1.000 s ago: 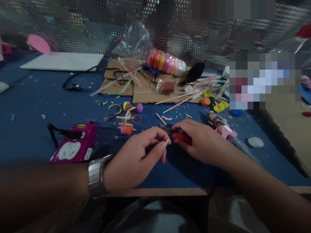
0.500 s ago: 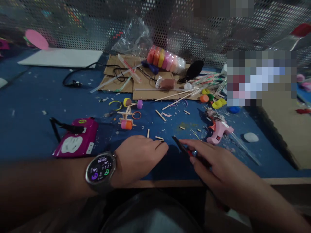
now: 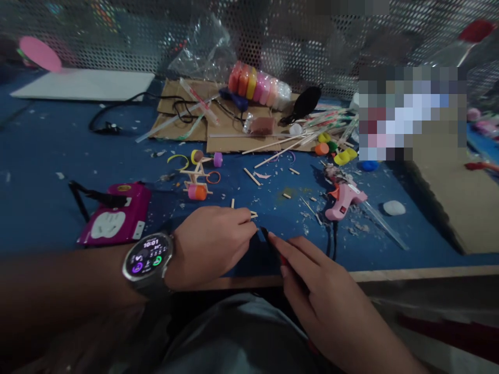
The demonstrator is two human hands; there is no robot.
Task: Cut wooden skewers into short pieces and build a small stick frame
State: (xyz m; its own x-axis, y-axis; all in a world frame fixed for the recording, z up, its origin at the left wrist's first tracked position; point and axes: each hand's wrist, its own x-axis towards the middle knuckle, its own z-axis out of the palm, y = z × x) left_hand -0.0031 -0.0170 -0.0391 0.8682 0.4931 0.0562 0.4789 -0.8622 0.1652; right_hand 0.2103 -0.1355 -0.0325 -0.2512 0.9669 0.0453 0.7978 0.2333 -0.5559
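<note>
My left hand [image 3: 216, 244], with a watch [image 3: 148, 257] on its wrist, is closed near the table's front edge. Its fingertips are pinched together; whatever lies between them is hidden. Just beyond the fingers are short wooden stick pieces [image 3: 233, 203]. In my right hand [image 3: 312, 280] is a black-and-red utility knife [image 3: 265, 232], its tip pointing at the left fingertips, close to them. Much of its handle is covered by the fingers. Behind the left hand stands a small stick frame [image 3: 198, 176] with orange, pink, purple and yellow round parts.
A pink glue gun [image 3: 343, 200] lies at the right, its cord running to the front edge. On the left is a magenta box [image 3: 120, 213] with a black cable. Cardboard [image 3: 222, 137] at the back carries clay packs [image 3: 259, 85]. A larger cardboard piece [image 3: 440, 192] lies far right.
My right hand has moved left, bringing the knife tip close to the left fingertips. My left fingers have curled in more. The whole view has shifted slightly.
</note>
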